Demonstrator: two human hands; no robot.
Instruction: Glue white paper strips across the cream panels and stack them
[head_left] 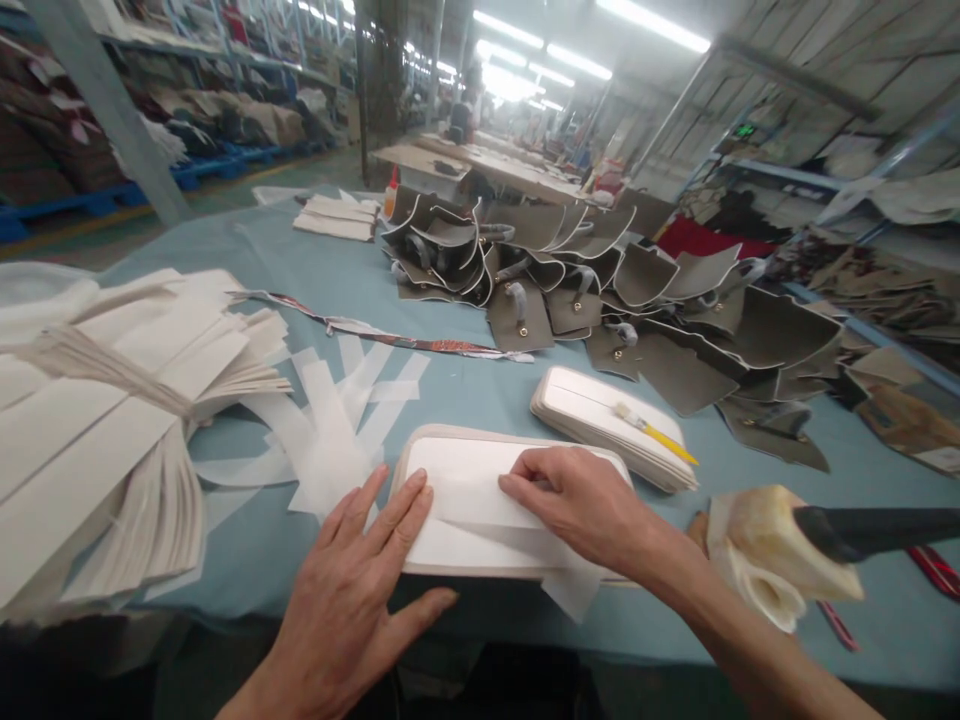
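Observation:
My left hand (pixel 364 575) lies with its fingers spread and their tips on the left end of a white rounded panel (pixel 457 550), which tops a small stack of beige-edged panels. My right hand (pixel 574 495) is closed in a pinch over the middle of that panel, apparently on a thin translucent white strip (pixel 576 594). One end of the strip hangs over the panel's front edge; the rest is partly hidden under the hand. Just behind stands a second stack of rounded panels (pixel 592 400) with a yellow-handled brush (pixel 660 440) lying on it.
Loose translucent strips (pixel 330 430) lie left of my hands, beside tied bundles of off-white pieces (pixel 97 430). Dark taupe bag pieces (pixel 667 350) with handles cover the back right. A yellowish container (pixel 780 550) with a black handle stands at right. A printed ribbon (pixel 390 335) crosses the table.

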